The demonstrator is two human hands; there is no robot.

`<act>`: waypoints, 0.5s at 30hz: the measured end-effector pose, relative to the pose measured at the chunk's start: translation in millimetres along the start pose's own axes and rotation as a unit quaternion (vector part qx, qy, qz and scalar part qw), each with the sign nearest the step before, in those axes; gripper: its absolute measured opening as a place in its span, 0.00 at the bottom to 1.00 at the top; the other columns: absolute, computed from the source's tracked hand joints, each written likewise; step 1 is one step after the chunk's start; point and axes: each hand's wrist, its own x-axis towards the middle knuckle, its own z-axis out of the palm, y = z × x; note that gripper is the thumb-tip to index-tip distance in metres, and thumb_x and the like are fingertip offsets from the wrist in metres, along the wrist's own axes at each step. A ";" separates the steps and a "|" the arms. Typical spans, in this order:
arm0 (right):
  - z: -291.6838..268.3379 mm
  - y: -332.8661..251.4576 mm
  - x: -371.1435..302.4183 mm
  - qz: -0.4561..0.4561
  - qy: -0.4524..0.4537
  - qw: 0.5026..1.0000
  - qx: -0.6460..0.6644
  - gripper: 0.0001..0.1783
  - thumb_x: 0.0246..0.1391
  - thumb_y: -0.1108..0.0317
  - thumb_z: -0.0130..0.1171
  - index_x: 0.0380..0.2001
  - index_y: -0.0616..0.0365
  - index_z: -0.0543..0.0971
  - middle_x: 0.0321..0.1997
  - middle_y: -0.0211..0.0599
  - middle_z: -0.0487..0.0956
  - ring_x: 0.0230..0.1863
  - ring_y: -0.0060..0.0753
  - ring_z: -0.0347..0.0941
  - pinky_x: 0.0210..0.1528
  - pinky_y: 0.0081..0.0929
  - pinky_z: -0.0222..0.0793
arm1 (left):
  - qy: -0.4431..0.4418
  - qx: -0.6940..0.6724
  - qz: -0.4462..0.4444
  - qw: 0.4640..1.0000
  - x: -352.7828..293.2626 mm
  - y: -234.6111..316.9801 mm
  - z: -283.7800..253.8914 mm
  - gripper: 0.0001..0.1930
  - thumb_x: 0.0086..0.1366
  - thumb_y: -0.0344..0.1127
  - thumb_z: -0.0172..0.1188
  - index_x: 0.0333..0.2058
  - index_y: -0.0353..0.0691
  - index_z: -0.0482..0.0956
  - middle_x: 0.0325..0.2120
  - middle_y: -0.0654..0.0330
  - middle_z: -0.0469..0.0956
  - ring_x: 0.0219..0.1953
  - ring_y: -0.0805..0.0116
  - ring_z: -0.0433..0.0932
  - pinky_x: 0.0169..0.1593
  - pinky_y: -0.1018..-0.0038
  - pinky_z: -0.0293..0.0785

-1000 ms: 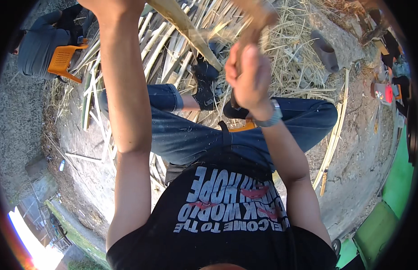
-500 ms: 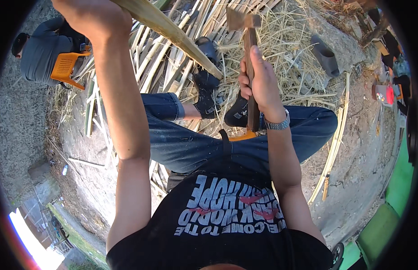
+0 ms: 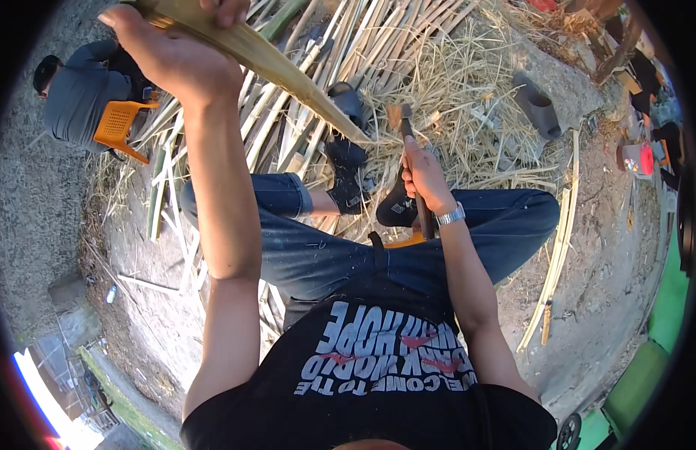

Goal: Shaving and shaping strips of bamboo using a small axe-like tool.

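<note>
A long split piece of bamboo (image 3: 284,71) slants down from the upper left, its narrow end near the middle of the head view. My left hand (image 3: 175,60) is closed around its upper part, palm against one edge and fingertips showing on the other side. My right hand (image 3: 427,176) grips the wooden handle of a hatchet (image 3: 406,124), with the index finger or thumb laid along the handle. The hatchet's head sits just right of the bamboo's narrow end; whether they touch I cannot tell.
Bamboo strips (image 3: 378,37) and curly shavings (image 3: 468,97) cover the ground ahead. Two dark slippers, one grey slipper (image 3: 539,109) at right, lie among them. Long strips (image 3: 562,240) lie on the right. A person on an orange chair (image 3: 123,124) sits at far left.
My right hand has lowered the hatchet, its head coming down beside the bamboo's narrow end. My left hand, with the bamboo, has shifted slightly right and down in view.
</note>
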 end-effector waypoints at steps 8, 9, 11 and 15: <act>16.8 -51.8 -61.2 -0.074 -0.003 0.996 0.051 0.30 0.71 0.40 0.46 0.26 0.56 0.69 0.15 0.26 0.66 0.10 0.16 0.58 0.12 0.20 0.56 | 0.055 0.009 0.030 0.998 3.9 -15.0 15.5 0.25 0.75 0.59 0.46 0.35 0.40 0.72 0.24 0.61 0.70 0.24 0.70 0.68 0.27 0.72 0.65; 16.6 -56.2 -68.9 -0.086 -0.013 0.995 0.041 0.30 0.71 0.40 0.46 0.27 0.57 0.70 0.16 0.26 0.66 0.10 0.16 0.59 0.13 0.19 0.56 | 0.063 -0.002 0.032 0.998 3.6 -14.0 21.2 0.24 0.75 0.59 0.47 0.36 0.40 0.72 0.25 0.62 0.70 0.25 0.70 0.68 0.27 0.72 0.65; 15.5 -64.1 -81.0 -0.100 -0.031 0.994 0.023 0.30 0.72 0.40 0.45 0.29 0.58 0.70 0.17 0.26 0.66 0.11 0.14 0.59 0.13 0.17 0.54 | -0.011 -0.042 0.063 0.997 -6.3 -5.0 37.2 0.23 0.76 0.58 0.48 0.37 0.42 0.71 0.27 0.62 0.69 0.27 0.73 0.68 0.29 0.74 0.65; 14.2 -69.4 -94.8 -0.128 -0.031 0.991 0.007 0.31 0.71 0.39 0.45 0.29 0.58 0.70 0.17 0.27 0.66 0.11 0.14 0.59 0.13 0.16 0.55 | -0.021 0.071 0.172 0.982 -2.2 34.3 68.3 0.21 0.74 0.59 0.52 0.35 0.47 0.71 0.27 0.64 0.68 0.28 0.76 0.67 0.35 0.76 0.64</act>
